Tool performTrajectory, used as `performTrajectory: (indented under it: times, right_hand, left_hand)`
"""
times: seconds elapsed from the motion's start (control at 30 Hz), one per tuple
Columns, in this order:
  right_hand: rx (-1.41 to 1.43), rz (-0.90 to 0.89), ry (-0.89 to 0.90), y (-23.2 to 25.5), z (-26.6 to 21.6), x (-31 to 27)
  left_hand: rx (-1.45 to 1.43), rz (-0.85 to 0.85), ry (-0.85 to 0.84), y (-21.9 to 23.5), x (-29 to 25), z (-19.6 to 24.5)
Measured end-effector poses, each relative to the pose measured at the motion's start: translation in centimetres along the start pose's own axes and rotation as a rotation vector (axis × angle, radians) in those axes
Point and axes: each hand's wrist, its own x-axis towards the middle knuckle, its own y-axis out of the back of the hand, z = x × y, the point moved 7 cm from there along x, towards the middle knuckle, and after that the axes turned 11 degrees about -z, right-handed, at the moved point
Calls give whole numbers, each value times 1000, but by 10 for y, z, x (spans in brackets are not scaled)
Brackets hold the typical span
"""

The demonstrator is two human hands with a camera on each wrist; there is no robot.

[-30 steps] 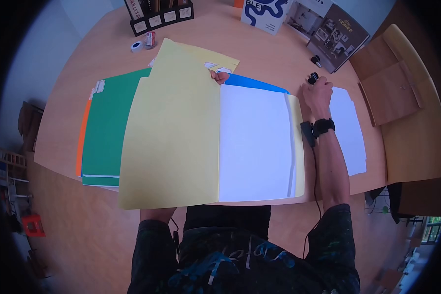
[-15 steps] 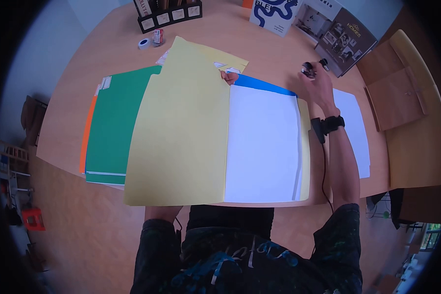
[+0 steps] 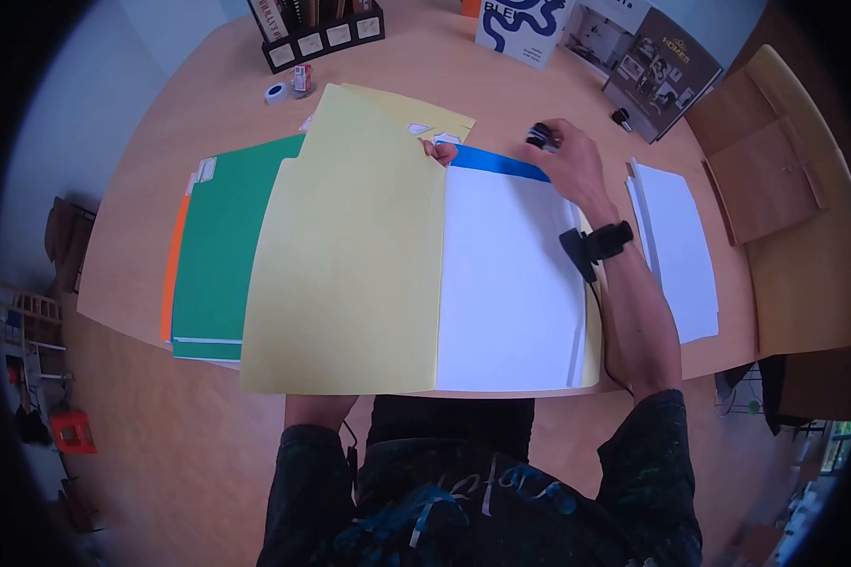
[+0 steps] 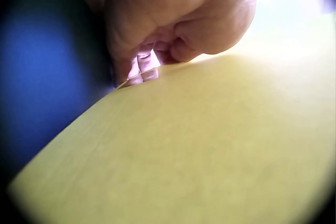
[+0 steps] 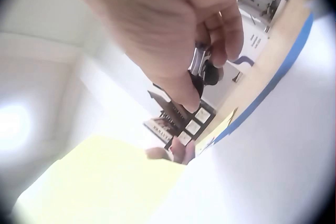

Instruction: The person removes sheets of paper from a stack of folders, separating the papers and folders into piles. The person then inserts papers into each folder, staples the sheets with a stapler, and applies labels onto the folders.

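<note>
A yellow folder stands open, its left cover raised, with white paper on its right side and a blue folder edge showing above. The left hand grips the cover's top edge near the fold; most of it is hidden behind the cover. In the left wrist view the left hand has its fingers round the yellow edge. The right hand, above the paper's upper right corner, holds a small black clip. The right wrist view shows the clip between thumb and fingers of the right hand.
Green and orange folders lie at the left, more white paper at the right. Another black clip is near the standing books. Tape and a black organizer stand at the back; a brown folder is far right.
The right hand has picked up a black clip from the table and carried it left toward the top of the folder. The left hand still grips the raised cover.
</note>
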Motion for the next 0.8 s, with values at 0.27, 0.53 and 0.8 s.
performTrajectory:
  times: [0.27, 0.53, 0.8]
  right_hand:
    - [-10, 166, -332, 42, 119, -15]
    - [-134, 112, -329, 41, 122, -8]
    - [-16, 93, -168, 54, 64, -47]
  left_hand:
    - [33, 6, -19, -8, 1, 1]
    - [94, -7, -15, -21, 10, 6]
    - [133, 4, -5, -26, 10, 1]
